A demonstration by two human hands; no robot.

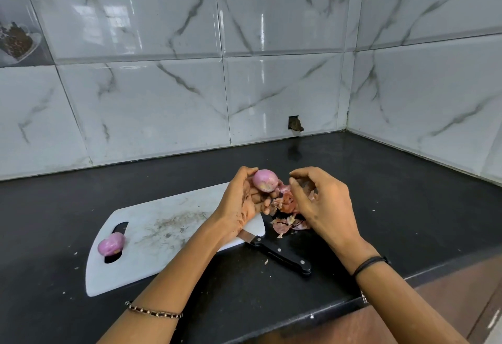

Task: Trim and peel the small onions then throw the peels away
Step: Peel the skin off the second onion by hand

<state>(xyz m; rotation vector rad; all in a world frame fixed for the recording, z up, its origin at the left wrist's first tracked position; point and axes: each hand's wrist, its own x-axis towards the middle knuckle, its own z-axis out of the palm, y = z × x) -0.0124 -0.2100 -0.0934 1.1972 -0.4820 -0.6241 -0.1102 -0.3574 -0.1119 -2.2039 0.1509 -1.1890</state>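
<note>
Black counter [407,180]: two onions [265,180] [110,243], one knife [277,252]

Left wrist wears a thin beaded bracelet [153,310] — right wrist, a black cord band [370,262].

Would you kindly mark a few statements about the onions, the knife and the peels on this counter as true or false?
1. The left hand holds a peeled pink small onion. True.
2. The right hand grips the black-handled knife. False: the knife lies at the board's edge, its handle on the black counter, and the right hand is clear of it.
3. A second pink onion rests on the white plastic cutting board at its handle slot. True.
4. The dry onion peels are piled on the cutting board. False: they lie on the counter beside the board's right end.
</note>
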